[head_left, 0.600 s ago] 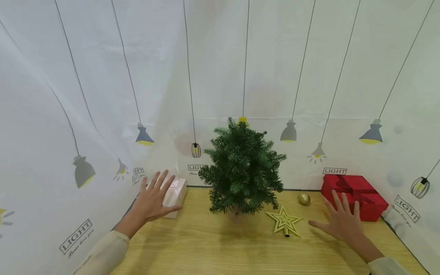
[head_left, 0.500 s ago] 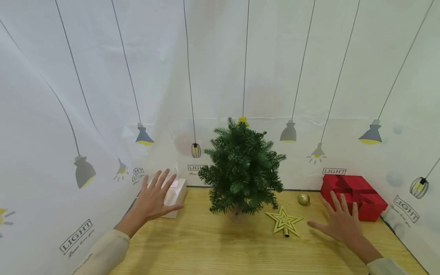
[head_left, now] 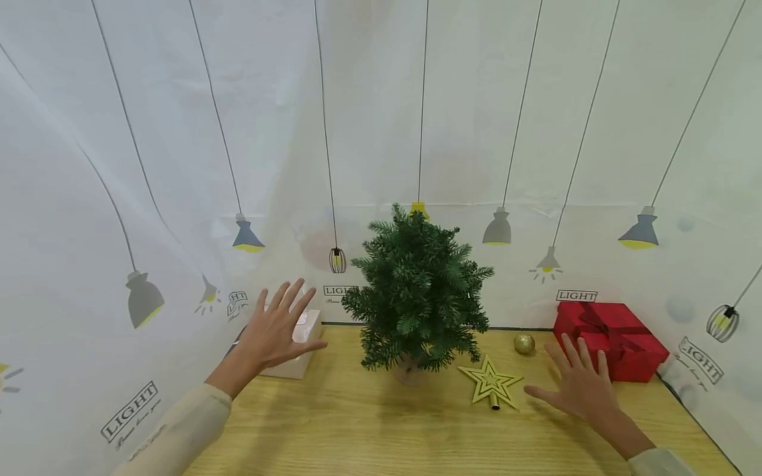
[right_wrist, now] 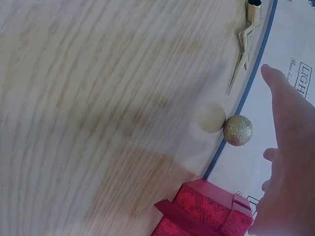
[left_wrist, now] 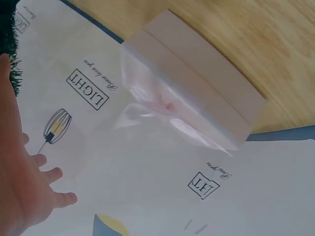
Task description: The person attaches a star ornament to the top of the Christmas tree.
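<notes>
Writing: boxed "LIGHT" prints (head_left: 129, 410), one left of the left hand (head_left: 274, 334), others beyond both hands; script underneath ends in "you", start too blurred for me.
Table: wood-grain top (head_left: 333, 436) under both hands.
Wall: pale creased sheet (head_left: 369, 119) beyond them, printed with hanging lamps.
Pale box: (left_wrist: 197, 73) just beyond left hand, clear film on top; I can't see contents.
Red box: (head_left: 639, 357) just beyond right hand (head_left: 583, 390), dark ribbon, lidded; contents hidden from me.
Tree: (head_left: 419, 291) upright between hands, pale base.
Star: (head_left: 491, 382) lying flat, left of right hand's thumb.
Gold ball: (head_left: 524, 344) beyond that thumb.
Hands: both spread, nothing held.
</notes>
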`<state>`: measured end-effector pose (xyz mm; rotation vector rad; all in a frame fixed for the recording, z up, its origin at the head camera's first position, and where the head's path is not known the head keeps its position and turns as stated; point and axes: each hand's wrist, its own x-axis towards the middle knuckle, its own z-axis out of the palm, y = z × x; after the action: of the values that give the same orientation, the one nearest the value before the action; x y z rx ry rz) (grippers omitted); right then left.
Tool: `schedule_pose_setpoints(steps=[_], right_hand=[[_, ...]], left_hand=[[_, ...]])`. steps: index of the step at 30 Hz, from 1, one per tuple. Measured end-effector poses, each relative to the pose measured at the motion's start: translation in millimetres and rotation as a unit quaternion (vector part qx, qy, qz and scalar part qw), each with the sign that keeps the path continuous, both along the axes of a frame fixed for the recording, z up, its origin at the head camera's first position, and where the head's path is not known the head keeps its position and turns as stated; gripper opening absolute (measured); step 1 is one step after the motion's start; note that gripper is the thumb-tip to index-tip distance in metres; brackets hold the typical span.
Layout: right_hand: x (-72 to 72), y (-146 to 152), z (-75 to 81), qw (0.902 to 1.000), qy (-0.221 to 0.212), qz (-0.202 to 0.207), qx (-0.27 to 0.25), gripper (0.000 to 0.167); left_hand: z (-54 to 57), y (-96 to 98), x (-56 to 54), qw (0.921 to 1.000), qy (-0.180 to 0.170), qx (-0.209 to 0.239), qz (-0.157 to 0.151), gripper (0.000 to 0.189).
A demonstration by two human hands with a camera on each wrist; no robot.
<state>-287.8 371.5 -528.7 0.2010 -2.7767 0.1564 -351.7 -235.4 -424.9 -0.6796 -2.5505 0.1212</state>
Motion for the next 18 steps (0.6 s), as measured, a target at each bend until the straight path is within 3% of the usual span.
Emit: schedule_pose_setpoints(steps=[11,18], right_hand=[[-2.6,-8,-8.8,0.9988,0.040,0.027,0.002,0.102],[-4.2,-12,-11.3,0.9987,0.036,0.035,-0.009,0.099]], left_hand=[[22.8,17.8,-1.3,0.9998,0.010,-0.008,-0.013,0.110],[40.2,29.8,-1.2,0.9999,-0.002,0.000,-0.016,0.108]])
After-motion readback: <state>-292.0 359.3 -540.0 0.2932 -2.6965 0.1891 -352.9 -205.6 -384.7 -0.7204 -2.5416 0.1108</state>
